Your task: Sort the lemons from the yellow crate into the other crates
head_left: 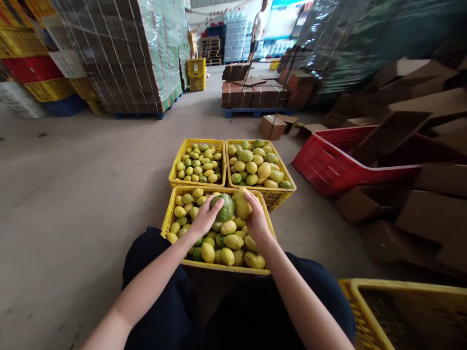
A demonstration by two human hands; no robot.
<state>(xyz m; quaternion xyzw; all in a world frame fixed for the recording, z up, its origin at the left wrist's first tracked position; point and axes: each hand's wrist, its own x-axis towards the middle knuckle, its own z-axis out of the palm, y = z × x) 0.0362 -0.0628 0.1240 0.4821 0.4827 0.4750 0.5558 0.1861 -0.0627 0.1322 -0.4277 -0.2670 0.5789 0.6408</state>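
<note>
My left hand [206, 215] is closed around a large green lemon [226, 209] with bumpy skin. Right beside it, my right hand [257, 218] grips a large yellow lemon [241, 204]. Both fruits are held above the near yellow crate [219, 266], which is full of yellow and green lemons [233, 241]. Behind it stand two more crates: the left crate [170, 177] holds smaller lemons [197, 170], and the right crate [292, 189] holds larger ones [264, 170]. The far fingers of both hands are partly hidden by the fruit.
A red bin [317, 165] with cardboard lies to the right, among loose boxes [426, 218]. Another yellow crate [353, 296] is at my lower right. Flattened cartons on a blue pallet [251, 113] and wrapped stacks [113, 53] stand farther off. A person [258, 29] is at the back.
</note>
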